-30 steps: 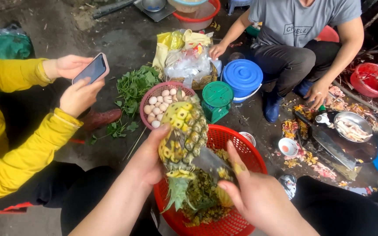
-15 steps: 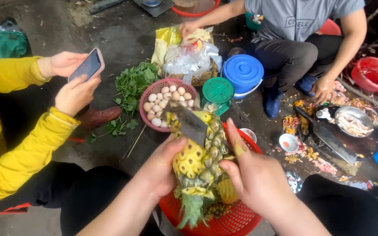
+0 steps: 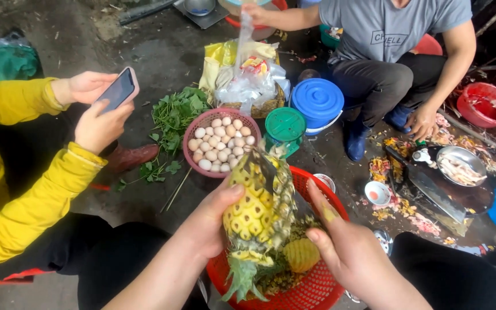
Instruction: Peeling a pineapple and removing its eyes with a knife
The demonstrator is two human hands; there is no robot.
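Yellow, half-peeled pineapple [image 3: 259,209] stands over one red basket [image 3: 317,290]; left hand [image 3: 213,221] grips it, right hand [image 3: 348,252] holds one knife [image 3: 271,172].

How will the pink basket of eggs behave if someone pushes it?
The pink basket probably slides rather than tips, being wide and low. The eggs are piled loosely, so they may shift, roll together and crack. It is likely heavy for its size.
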